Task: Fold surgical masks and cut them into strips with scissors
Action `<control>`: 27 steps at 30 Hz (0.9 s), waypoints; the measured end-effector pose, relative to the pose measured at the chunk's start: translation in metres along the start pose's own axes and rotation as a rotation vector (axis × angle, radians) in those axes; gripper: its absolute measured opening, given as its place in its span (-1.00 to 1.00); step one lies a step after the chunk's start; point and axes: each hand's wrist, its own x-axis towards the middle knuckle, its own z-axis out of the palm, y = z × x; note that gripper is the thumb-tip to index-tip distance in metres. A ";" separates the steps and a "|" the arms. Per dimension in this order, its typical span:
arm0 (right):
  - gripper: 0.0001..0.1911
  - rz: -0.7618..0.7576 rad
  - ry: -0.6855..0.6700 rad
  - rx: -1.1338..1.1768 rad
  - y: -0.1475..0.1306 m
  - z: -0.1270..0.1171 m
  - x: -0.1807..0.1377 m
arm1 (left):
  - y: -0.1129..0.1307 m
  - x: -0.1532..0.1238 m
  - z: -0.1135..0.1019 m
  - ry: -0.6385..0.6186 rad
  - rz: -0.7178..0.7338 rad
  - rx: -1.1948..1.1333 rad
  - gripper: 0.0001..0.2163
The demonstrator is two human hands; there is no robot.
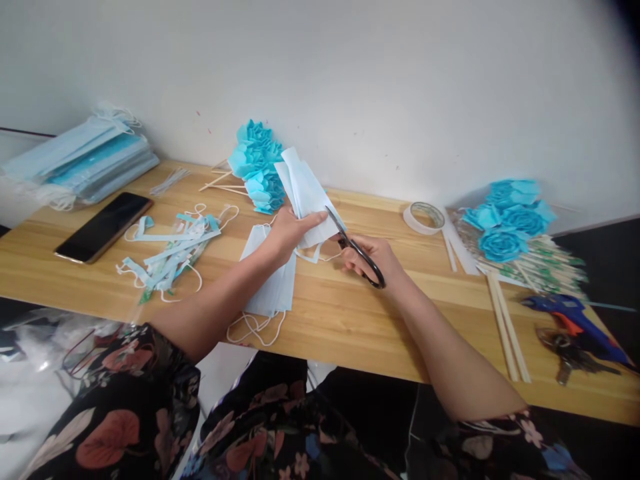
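Observation:
My left hand (293, 230) is closed on a light blue face mask (310, 190), which it holds up over the middle of the table. In my right hand (373, 253) is a pair of black-handled scissors (357, 253); their blades lie against the mask's lower right edge. A white ear loop (317, 253) hangs below the held mask. Under my left forearm, more flat masks (273, 287) lie on the wood, their loops toward the front edge. Cut-off strips with ear loops (175, 250) are heaped to the left of that forearm.
A phone (103, 227) and a stack of masks (85, 163) occupy the left end. Blue paper-like flowers on sticks (257, 167) lean by the wall. On the right are a tape roll (423, 218), more blue flowers (510, 220), wooden sticks (507, 327), a glue gun (575, 320) and keys (570, 353).

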 end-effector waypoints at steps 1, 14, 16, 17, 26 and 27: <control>-0.33 -0.003 -0.002 -0.006 0.000 0.000 0.000 | -0.001 0.000 0.000 0.001 0.003 0.000 -0.57; -0.42 -0.050 0.000 -0.032 -0.005 -0.003 -0.001 | -0.001 0.003 -0.001 0.075 0.000 -0.064 -0.50; -0.43 -0.097 -0.047 -0.065 -0.003 -0.005 0.000 | 0.001 0.001 0.000 0.071 0.017 -0.067 -0.51; -0.43 -0.117 -0.059 -0.072 -0.003 -0.006 0.000 | 0.001 0.000 0.001 0.065 0.020 -0.066 -0.52; -0.49 -0.167 -0.036 -0.073 -0.009 -0.003 0.000 | 0.000 -0.006 0.005 0.008 0.010 -0.039 -0.53; -0.50 -0.162 -0.035 -0.072 -0.010 -0.003 -0.001 | 0.000 -0.006 0.006 0.002 0.008 -0.039 -0.53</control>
